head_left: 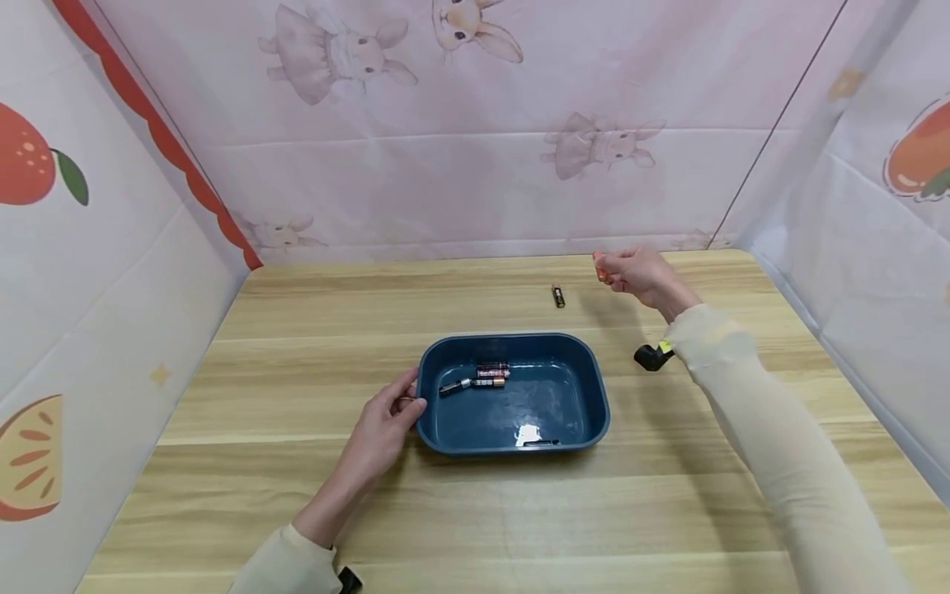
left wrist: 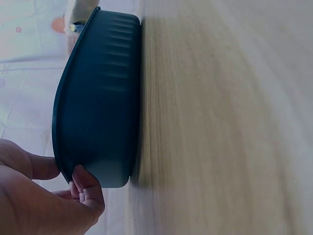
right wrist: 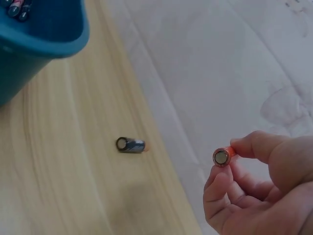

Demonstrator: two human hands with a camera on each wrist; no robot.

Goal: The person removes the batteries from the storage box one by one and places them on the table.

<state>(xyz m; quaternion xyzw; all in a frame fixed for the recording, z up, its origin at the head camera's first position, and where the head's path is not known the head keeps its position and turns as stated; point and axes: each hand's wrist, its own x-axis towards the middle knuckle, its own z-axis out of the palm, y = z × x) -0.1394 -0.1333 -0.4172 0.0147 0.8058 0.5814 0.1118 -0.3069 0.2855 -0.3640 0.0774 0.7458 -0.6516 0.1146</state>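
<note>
A dark blue plastic basin (head_left: 519, 450) sits on the table, with several batteries (head_left: 490, 373) lying inside near its left end. My left hand (head_left: 382, 425) grips the basin's left rim between thumb and fingers, as the left wrist view shows up close. Above the back of the table, my right hand (head_left: 644, 274) pinches an orange battery (right wrist: 222, 156) by thumb and fingertips, its flat end facing the right wrist camera. A black battery (head_left: 558, 296) with a copper-coloured end lies on the wood behind the basin, to the left of my right hand.
The wooden table (head_left: 297, 363) ends at a pink cloth backdrop (head_left: 445, 190) printed with rabbits. White printed cloths stand at the left and right sides. A black wrist camera mount (head_left: 653, 356) hangs under the right forearm.
</note>
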